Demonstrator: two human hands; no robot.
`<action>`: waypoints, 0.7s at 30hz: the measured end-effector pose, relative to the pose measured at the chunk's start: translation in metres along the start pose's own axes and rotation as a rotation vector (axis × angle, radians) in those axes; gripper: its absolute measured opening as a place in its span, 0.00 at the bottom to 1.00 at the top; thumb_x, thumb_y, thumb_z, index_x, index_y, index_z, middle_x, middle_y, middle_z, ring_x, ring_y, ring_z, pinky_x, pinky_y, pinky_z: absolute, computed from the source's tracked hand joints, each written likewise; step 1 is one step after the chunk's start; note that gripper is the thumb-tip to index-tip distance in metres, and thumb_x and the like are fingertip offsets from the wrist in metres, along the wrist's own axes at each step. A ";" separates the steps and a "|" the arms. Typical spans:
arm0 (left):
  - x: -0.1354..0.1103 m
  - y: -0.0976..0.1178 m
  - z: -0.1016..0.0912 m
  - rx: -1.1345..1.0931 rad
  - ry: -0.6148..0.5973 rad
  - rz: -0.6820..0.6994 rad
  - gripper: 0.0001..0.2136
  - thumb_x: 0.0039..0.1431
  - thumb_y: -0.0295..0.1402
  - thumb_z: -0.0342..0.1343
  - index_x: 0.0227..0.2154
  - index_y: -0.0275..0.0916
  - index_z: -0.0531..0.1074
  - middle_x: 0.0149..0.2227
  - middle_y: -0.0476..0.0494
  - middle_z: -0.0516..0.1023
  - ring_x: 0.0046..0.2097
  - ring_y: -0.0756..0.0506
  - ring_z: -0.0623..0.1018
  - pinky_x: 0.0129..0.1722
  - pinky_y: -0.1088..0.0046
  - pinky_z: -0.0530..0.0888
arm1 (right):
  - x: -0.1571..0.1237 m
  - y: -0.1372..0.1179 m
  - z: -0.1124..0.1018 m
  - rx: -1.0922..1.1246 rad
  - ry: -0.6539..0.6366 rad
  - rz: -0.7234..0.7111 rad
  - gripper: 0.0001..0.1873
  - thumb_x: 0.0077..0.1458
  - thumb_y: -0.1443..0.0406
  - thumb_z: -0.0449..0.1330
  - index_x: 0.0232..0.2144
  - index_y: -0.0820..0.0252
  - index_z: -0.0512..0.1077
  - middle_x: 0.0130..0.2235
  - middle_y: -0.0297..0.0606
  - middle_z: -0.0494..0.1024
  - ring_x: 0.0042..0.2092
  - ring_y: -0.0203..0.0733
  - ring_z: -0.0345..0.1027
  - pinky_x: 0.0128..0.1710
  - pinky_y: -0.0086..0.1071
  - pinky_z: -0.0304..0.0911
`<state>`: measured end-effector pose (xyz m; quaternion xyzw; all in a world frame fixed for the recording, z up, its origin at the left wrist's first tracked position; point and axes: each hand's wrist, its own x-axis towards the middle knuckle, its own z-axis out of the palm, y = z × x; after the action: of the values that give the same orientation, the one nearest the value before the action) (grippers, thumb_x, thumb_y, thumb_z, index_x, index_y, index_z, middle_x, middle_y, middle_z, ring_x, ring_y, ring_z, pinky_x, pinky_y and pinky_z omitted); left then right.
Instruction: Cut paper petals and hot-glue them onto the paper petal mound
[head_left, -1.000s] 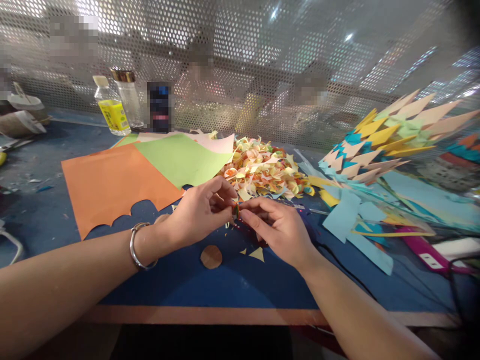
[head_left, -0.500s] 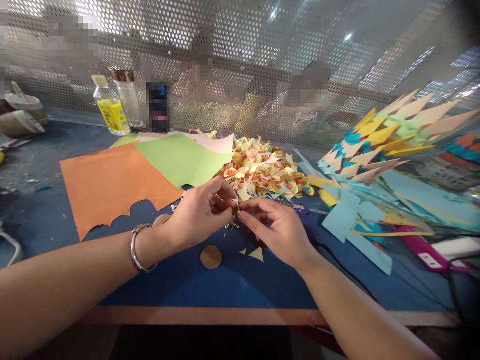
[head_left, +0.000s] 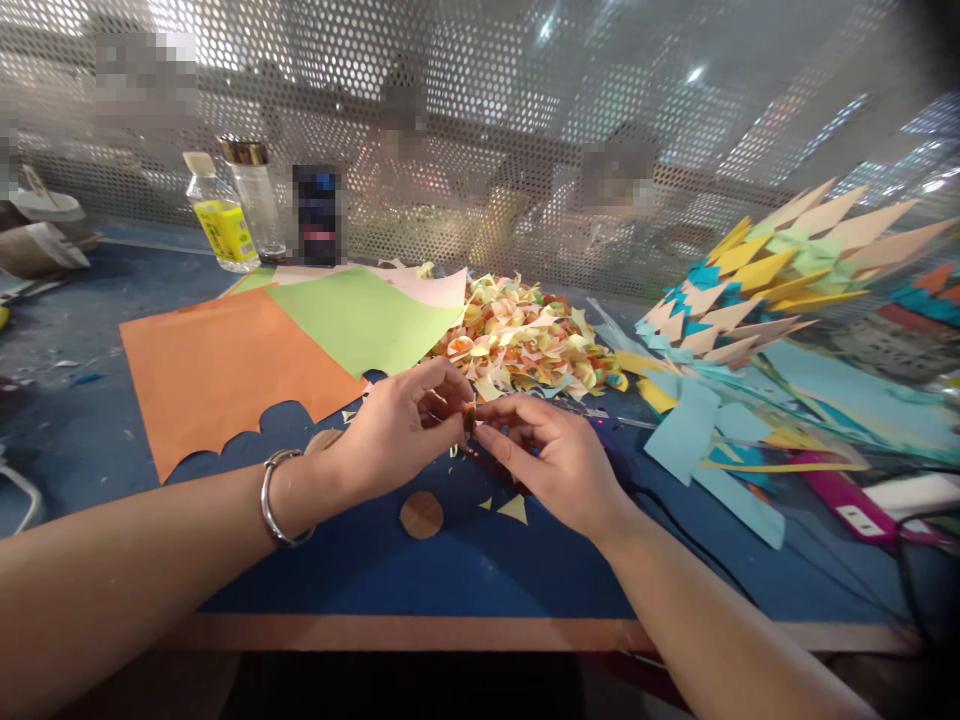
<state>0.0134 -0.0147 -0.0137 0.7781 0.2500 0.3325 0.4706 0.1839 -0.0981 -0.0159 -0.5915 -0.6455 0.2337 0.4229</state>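
My left hand point(head_left: 397, 432) and my right hand point(head_left: 551, 455) meet above the blue table top point(head_left: 420, 570). Both pinch one small folded paper piece point(head_left: 469, 418), coloured green and orange, between thumb and fingertips. A silver bangle point(head_left: 274, 495) sits on my left wrist. Just behind my hands lies a heap of small curled paper cuttings point(head_left: 525, 340). Below my hands a small brown paper disc point(head_left: 421, 514) and a yellow triangle scrap point(head_left: 515, 509) lie on the table.
An orange sheet point(head_left: 217, 365) with a scalloped cut edge and a green sheet point(head_left: 360, 315) lie at the left. Pointed paper strips point(head_left: 780, 270) pile up at the right, over light blue offcuts point(head_left: 697, 440). Bottles point(head_left: 225, 210) stand by the perforated metal screen point(head_left: 480, 120). A pink tool point(head_left: 847, 500) lies far right.
My hands stay almost where they were; the fingers shift slightly on the small paper piece.
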 end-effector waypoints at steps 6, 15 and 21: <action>0.000 0.000 0.000 0.143 0.017 0.048 0.09 0.52 0.24 0.53 0.34 0.38 0.75 0.35 0.46 0.75 0.35 0.50 0.76 0.35 0.73 0.75 | 0.000 0.000 -0.001 -0.002 0.000 -0.022 0.09 0.56 0.60 0.62 0.37 0.60 0.74 0.28 0.33 0.74 0.23 0.31 0.62 0.21 0.27 0.59; -0.001 -0.001 0.001 0.122 0.021 0.059 0.06 0.52 0.24 0.52 0.32 0.37 0.72 0.33 0.47 0.74 0.33 0.51 0.75 0.30 0.76 0.73 | 0.000 0.000 0.001 -0.019 -0.023 -0.037 0.10 0.56 0.59 0.62 0.37 0.59 0.74 0.31 0.34 0.74 0.24 0.31 0.60 0.22 0.27 0.59; 0.001 -0.001 0.001 0.044 -0.005 0.014 0.05 0.52 0.26 0.53 0.33 0.37 0.71 0.32 0.47 0.74 0.33 0.51 0.75 0.32 0.75 0.74 | 0.001 0.000 0.000 -0.040 -0.006 -0.058 0.10 0.56 0.59 0.62 0.38 0.59 0.74 0.31 0.34 0.75 0.24 0.31 0.60 0.22 0.27 0.59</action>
<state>0.0146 -0.0146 -0.0145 0.7907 0.2507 0.3282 0.4519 0.1837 -0.0975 -0.0156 -0.5801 -0.6682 0.2105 0.4156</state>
